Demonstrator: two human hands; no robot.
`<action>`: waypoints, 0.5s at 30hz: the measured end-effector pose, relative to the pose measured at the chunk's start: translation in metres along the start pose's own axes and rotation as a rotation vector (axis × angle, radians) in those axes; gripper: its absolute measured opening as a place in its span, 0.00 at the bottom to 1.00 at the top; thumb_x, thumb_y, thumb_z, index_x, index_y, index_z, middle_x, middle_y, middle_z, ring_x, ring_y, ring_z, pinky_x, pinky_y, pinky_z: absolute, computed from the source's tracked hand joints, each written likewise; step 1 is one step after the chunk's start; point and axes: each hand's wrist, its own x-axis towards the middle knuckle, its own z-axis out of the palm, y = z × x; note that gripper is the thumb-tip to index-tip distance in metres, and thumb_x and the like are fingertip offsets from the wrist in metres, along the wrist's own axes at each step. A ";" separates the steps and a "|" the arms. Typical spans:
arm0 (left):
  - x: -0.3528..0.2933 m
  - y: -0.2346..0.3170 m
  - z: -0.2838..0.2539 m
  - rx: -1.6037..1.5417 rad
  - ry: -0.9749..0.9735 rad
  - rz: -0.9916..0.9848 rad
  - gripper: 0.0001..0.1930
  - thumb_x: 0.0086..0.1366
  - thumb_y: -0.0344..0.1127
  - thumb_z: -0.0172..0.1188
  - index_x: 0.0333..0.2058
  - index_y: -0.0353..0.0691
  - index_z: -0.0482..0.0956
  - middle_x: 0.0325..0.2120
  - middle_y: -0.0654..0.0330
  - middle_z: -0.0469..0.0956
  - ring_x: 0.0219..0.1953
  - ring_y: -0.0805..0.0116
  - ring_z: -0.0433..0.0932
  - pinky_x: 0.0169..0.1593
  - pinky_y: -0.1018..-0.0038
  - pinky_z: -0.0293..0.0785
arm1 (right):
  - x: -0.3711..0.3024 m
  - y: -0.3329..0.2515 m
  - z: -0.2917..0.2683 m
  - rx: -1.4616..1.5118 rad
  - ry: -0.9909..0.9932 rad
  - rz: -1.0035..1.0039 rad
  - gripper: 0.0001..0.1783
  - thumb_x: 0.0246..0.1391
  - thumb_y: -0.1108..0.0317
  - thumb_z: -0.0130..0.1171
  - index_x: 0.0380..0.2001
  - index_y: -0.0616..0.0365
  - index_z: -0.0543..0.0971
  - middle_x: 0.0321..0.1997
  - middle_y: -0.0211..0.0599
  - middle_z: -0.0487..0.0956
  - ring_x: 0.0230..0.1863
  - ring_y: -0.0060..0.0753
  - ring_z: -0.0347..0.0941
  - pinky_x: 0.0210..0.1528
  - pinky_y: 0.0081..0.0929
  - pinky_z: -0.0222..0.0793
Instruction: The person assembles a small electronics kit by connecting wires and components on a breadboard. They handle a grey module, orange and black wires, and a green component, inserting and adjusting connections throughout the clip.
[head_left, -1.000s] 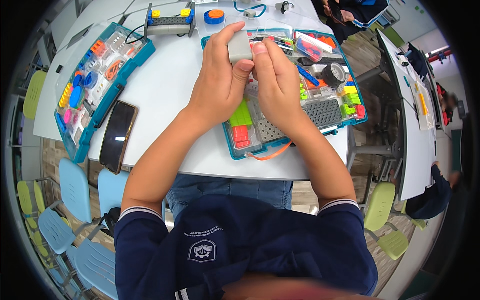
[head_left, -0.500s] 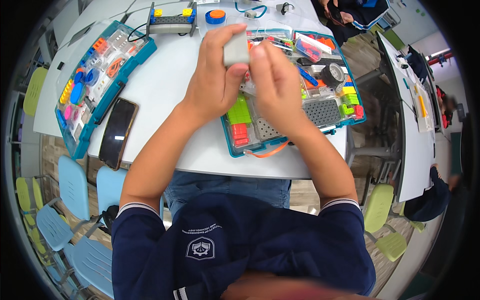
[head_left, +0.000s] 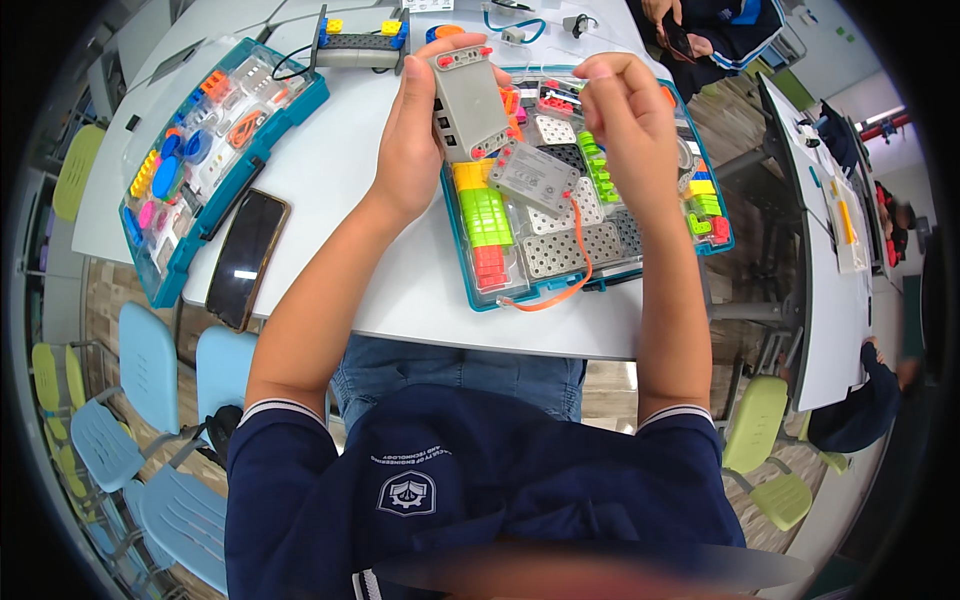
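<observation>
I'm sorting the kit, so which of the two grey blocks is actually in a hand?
The larger grey block, gripped in the left hand. The smaller grey block, with the orange cable, lies on the parts tray.

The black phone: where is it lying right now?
In the head view, the black phone lies on the white table, left of the left hand, beside the teal parts case.

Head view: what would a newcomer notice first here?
The left hand holds up a grey block above a teal parts tray full of bright bricks. The right hand is raised beside it, fingers pinched. A dark phone lies on the white table, left.
</observation>
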 end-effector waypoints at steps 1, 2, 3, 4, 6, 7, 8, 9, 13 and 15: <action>0.000 0.000 0.000 -0.043 -0.002 -0.026 0.34 0.73 0.63 0.24 0.60 0.42 0.63 0.45 0.56 0.76 0.47 0.69 0.77 0.50 0.73 0.76 | -0.001 0.003 0.003 -0.033 0.007 -0.008 0.12 0.67 0.63 0.49 0.34 0.60 0.74 0.19 0.18 0.64 0.21 0.09 0.56 0.23 0.14 0.51; 0.001 -0.001 0.000 -0.079 -0.015 -0.045 0.34 0.73 0.62 0.24 0.60 0.42 0.63 0.45 0.56 0.77 0.47 0.69 0.78 0.50 0.73 0.76 | -0.003 0.006 0.006 -0.078 0.007 0.028 0.11 0.67 0.64 0.49 0.36 0.60 0.75 0.19 0.18 0.65 0.21 0.09 0.57 0.24 0.14 0.52; 0.000 -0.002 0.001 -0.115 -0.028 -0.066 0.34 0.73 0.62 0.24 0.60 0.42 0.63 0.44 0.56 0.77 0.47 0.69 0.78 0.50 0.73 0.76 | -0.004 0.008 0.004 -0.178 -0.024 0.064 0.11 0.67 0.64 0.49 0.37 0.61 0.75 0.20 0.19 0.69 0.22 0.09 0.59 0.24 0.15 0.55; 0.000 -0.003 0.002 -0.153 -0.045 -0.085 0.34 0.73 0.62 0.24 0.59 0.42 0.64 0.44 0.56 0.77 0.46 0.69 0.78 0.50 0.73 0.76 | -0.006 0.012 0.005 -0.178 -0.063 -0.016 0.11 0.67 0.64 0.49 0.37 0.60 0.75 0.20 0.20 0.69 0.22 0.09 0.59 0.24 0.15 0.55; -0.001 -0.004 0.004 -0.139 -0.067 -0.100 0.34 0.73 0.62 0.25 0.60 0.42 0.64 0.45 0.56 0.77 0.46 0.69 0.78 0.50 0.73 0.76 | -0.010 0.017 0.005 -0.206 -0.073 -0.014 0.11 0.67 0.64 0.48 0.37 0.59 0.75 0.20 0.20 0.69 0.22 0.09 0.58 0.24 0.16 0.56; -0.001 -0.004 0.005 -0.136 -0.076 -0.106 0.34 0.73 0.62 0.25 0.60 0.41 0.64 0.45 0.56 0.77 0.46 0.69 0.78 0.50 0.73 0.76 | -0.012 0.019 0.005 -0.256 -0.063 -0.056 0.12 0.68 0.62 0.48 0.36 0.59 0.75 0.19 0.27 0.71 0.20 0.17 0.63 0.24 0.21 0.60; -0.002 -0.004 0.007 -0.106 -0.092 -0.105 0.34 0.73 0.62 0.26 0.60 0.42 0.64 0.45 0.57 0.77 0.46 0.69 0.78 0.50 0.73 0.75 | -0.014 0.019 0.006 -0.342 -0.067 -0.116 0.13 0.68 0.61 0.48 0.35 0.59 0.75 0.19 0.30 0.72 0.19 0.23 0.66 0.24 0.24 0.61; -0.004 -0.004 0.008 -0.079 -0.105 -0.102 0.33 0.73 0.63 0.27 0.60 0.42 0.64 0.45 0.57 0.78 0.46 0.69 0.78 0.50 0.74 0.75 | -0.017 0.019 0.008 -0.432 -0.052 -0.166 0.13 0.68 0.60 0.48 0.34 0.59 0.74 0.20 0.33 0.72 0.19 0.28 0.68 0.24 0.27 0.63; -0.012 -0.004 0.013 -0.020 -0.204 -0.136 0.31 0.73 0.62 0.35 0.61 0.44 0.64 0.47 0.58 0.75 0.48 0.70 0.75 0.53 0.74 0.72 | -0.022 0.017 0.015 -0.632 0.001 -0.285 0.15 0.67 0.59 0.48 0.31 0.58 0.70 0.22 0.44 0.75 0.22 0.50 0.73 0.25 0.39 0.67; -0.014 -0.007 0.016 0.025 -0.215 -0.025 0.30 0.72 0.60 0.40 0.62 0.44 0.63 0.49 0.57 0.73 0.51 0.69 0.72 0.54 0.73 0.70 | -0.022 0.017 0.016 -0.683 0.023 -0.327 0.14 0.67 0.60 0.47 0.31 0.58 0.69 0.23 0.44 0.75 0.23 0.51 0.74 0.24 0.41 0.67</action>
